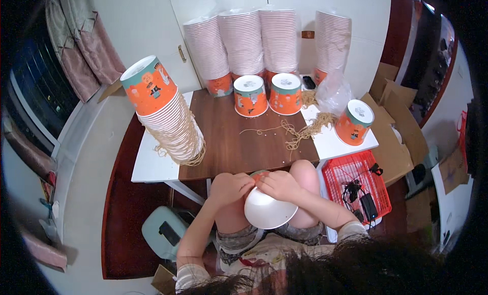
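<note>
A paper bucket (270,211) lies tilted in my lap, its white open mouth facing me and a little of its orange outside showing. My left hand (235,186) is closed at the bucket's far left side. Over the top of it, my right hand (278,185) grips with bent fingers. The fingertips of both hands meet near the base, and whether they pinch a string there is hidden. Beyond my knees, a loose bundle of tan strings (307,134) lies on the brown table (229,137), with one strand trailing left.
Left on the table leans a tall stack of orange buckets (152,91) draped with strings. Upside-down buckets (250,96) stand mid-table, another (354,123) at right. Wrapped bucket stacks (241,43) line the back. A red basket (356,185) with cables, cardboard boxes (394,137) and a stool (165,231) flank me.
</note>
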Demonstrator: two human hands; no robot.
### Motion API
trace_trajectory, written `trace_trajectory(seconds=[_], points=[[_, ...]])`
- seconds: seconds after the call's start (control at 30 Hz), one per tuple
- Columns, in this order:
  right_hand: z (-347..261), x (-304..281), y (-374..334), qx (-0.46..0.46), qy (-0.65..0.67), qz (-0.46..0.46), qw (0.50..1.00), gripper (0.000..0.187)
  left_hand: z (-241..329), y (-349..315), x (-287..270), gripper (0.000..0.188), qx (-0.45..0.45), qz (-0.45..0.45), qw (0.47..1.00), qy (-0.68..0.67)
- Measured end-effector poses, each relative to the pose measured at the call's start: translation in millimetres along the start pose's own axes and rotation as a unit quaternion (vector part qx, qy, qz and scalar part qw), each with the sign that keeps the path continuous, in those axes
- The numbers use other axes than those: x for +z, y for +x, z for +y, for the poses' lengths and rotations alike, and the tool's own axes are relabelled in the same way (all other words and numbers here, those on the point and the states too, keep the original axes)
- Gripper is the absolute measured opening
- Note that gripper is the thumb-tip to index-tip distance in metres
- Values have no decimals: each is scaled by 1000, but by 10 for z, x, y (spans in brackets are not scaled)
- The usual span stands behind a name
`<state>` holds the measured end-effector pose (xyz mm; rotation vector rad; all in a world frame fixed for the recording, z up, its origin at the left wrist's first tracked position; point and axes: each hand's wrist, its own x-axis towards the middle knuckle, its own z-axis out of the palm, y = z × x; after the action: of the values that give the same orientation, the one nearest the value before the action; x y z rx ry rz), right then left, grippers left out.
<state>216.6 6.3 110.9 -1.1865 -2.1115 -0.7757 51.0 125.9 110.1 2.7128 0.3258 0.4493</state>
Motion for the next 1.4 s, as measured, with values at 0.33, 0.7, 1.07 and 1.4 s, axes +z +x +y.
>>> trace_trajectory(seconds=[0.33,0.7,1.07,1.4], points=[[-269,-66,-189,-2,-20,21,1000,15,216,-249,71,11,48,59,994,-80],[-294,-7,-192,21,-26,41,999,11,237,-250,72,9,82,96,990,-62],[-285,-47,-157,21,-13,44,999,11,272,-239,105,7,58,81,994,-35],[-279,-94,-172,38,22,16,999,17,75,-219,-90,8,76,146,986,-7]])
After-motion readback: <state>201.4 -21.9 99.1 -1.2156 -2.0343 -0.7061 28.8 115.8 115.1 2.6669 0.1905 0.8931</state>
